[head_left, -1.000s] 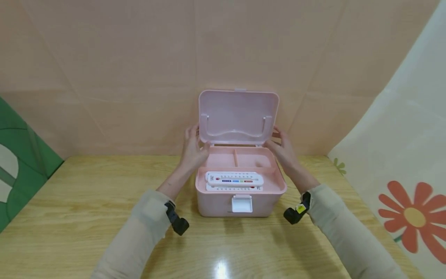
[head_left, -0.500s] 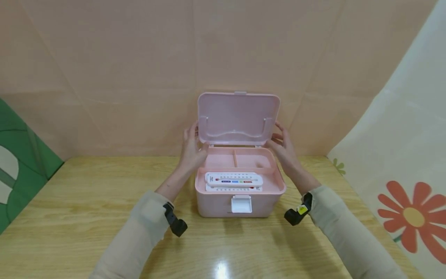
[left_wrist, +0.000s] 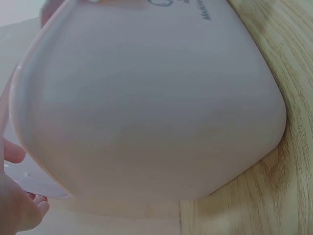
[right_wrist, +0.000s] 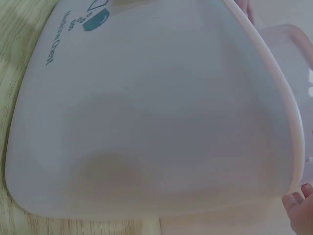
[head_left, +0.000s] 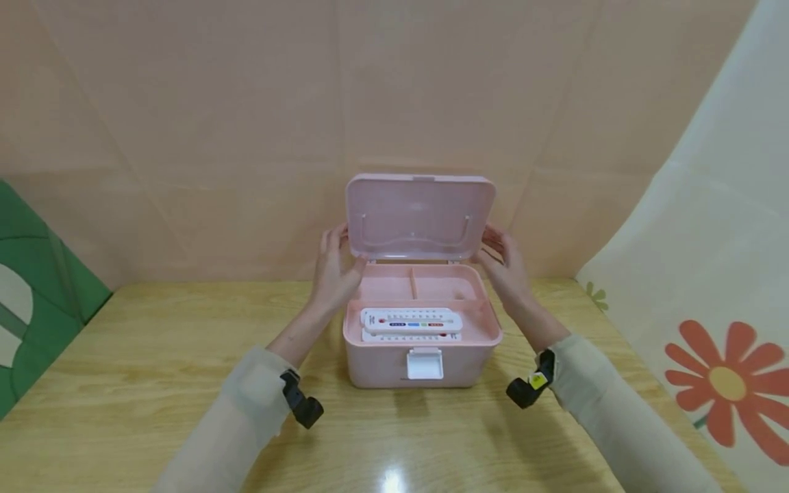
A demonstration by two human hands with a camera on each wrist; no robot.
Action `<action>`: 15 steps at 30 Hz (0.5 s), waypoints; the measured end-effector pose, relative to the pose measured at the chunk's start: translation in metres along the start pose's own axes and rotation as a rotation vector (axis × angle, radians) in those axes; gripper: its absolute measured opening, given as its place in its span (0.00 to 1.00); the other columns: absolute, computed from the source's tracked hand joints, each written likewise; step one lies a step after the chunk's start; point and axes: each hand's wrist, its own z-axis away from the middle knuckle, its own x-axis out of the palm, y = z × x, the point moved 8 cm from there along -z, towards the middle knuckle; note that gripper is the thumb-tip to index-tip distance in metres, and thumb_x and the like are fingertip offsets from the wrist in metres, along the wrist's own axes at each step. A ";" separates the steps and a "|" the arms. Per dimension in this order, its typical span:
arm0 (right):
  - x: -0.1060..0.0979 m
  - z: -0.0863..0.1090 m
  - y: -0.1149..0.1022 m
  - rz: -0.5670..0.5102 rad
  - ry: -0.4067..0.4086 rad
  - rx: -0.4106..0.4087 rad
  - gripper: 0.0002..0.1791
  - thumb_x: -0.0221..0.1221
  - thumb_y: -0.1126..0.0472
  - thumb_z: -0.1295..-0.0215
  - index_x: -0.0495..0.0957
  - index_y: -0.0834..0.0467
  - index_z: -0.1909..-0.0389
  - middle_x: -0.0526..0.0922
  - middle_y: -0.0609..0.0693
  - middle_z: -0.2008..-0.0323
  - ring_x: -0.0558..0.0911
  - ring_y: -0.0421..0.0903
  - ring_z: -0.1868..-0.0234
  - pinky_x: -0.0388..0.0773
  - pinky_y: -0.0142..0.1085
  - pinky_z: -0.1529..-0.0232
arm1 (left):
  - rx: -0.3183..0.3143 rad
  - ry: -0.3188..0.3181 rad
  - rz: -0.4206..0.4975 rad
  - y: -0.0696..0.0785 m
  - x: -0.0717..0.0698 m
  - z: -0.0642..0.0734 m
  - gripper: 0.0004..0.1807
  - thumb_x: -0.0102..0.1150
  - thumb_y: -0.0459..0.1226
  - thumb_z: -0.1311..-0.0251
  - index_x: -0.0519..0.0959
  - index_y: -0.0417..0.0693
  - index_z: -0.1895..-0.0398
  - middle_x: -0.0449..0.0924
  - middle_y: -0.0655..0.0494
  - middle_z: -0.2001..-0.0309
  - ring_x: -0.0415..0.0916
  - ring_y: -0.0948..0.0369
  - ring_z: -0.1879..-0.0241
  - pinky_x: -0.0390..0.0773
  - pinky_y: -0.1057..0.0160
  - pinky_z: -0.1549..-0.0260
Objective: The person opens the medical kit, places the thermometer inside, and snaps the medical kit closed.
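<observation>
A pink medicine chest [head_left: 382,363] stands on the table with its lid [head_left: 419,212] raised and a white latch [head_left: 425,363] on its front. Two white strip thermometers [head_left: 411,319] lie overlapped in its front section. My left hand [head_left: 334,274] holds the lid's lower left edge, fingers partly hidden behind it and thumb near the hinge. At the opposite edge, my right hand [head_left: 505,267] grips in the same way, its fingertips partly behind the lid. The right wrist view shows the chest's side [right_wrist: 161,107] with printed lettering, and fingers [right_wrist: 298,205] at its rim.
The wooden table [head_left: 185,370] ends at a peach backdrop [head_left: 246,137] close behind the chest. A divider [head_left: 414,283] splits the tray at the back of the chest. A white cloth with a red flower [head_left: 727,383] hangs at right, a green shape [head_left: 49,274] at left.
The lid has tipped slightly forward, with both hands staying at its sides. The chest and thermometers keep their places, while the whole view has shifted a little.
</observation>
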 end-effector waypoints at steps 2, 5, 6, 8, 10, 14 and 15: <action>-0.001 0.001 -0.001 0.005 0.004 -0.005 0.29 0.50 0.74 0.36 0.59 0.71 0.34 0.65 0.66 0.38 0.66 0.54 0.37 0.67 0.32 0.38 | 0.012 -0.009 -0.002 0.002 -0.001 0.002 0.34 0.57 0.28 0.42 0.59 0.39 0.31 0.62 0.44 0.36 0.63 0.50 0.35 0.59 0.52 0.31; -0.003 0.003 -0.003 0.021 0.006 -0.012 0.28 0.51 0.72 0.36 0.60 0.71 0.34 0.67 0.66 0.39 0.67 0.54 0.38 0.67 0.30 0.41 | 0.029 -0.026 -0.022 0.006 -0.003 0.004 0.35 0.57 0.28 0.41 0.58 0.39 0.30 0.63 0.42 0.37 0.64 0.49 0.35 0.60 0.53 0.32; -0.003 0.004 -0.003 0.027 0.007 -0.013 0.28 0.51 0.71 0.36 0.61 0.70 0.35 0.68 0.66 0.39 0.68 0.54 0.38 0.67 0.30 0.41 | 0.032 -0.036 -0.034 0.007 -0.004 0.005 0.35 0.56 0.29 0.40 0.57 0.40 0.29 0.63 0.42 0.37 0.63 0.48 0.35 0.61 0.53 0.32; -0.004 0.005 -0.004 0.050 0.008 -0.009 0.27 0.52 0.69 0.35 0.62 0.70 0.35 0.69 0.66 0.40 0.69 0.53 0.40 0.66 0.32 0.41 | 0.039 -0.058 -0.059 0.010 -0.005 0.007 0.37 0.55 0.29 0.39 0.53 0.42 0.27 0.62 0.41 0.36 0.63 0.47 0.34 0.61 0.51 0.32; -0.004 0.006 -0.006 0.072 0.009 -0.005 0.28 0.52 0.66 0.35 0.61 0.69 0.34 0.69 0.65 0.40 0.69 0.51 0.41 0.65 0.34 0.40 | 0.038 -0.081 -0.072 0.011 -0.005 0.008 0.39 0.54 0.30 0.39 0.50 0.44 0.26 0.61 0.42 0.35 0.61 0.48 0.33 0.60 0.51 0.32; -0.004 0.009 -0.008 0.095 0.007 0.013 0.30 0.52 0.59 0.32 0.58 0.65 0.32 0.67 0.63 0.41 0.69 0.48 0.43 0.65 0.37 0.38 | 0.038 -0.111 -0.070 0.014 -0.005 0.010 0.39 0.52 0.30 0.37 0.47 0.47 0.25 0.59 0.42 0.33 0.60 0.48 0.32 0.59 0.52 0.31; -0.004 0.010 -0.008 0.085 0.003 0.014 0.31 0.51 0.57 0.32 0.57 0.65 0.31 0.66 0.64 0.40 0.69 0.48 0.42 0.65 0.39 0.36 | 0.033 -0.113 -0.063 0.014 -0.005 0.010 0.39 0.51 0.30 0.37 0.48 0.48 0.25 0.60 0.43 0.33 0.60 0.49 0.32 0.58 0.53 0.31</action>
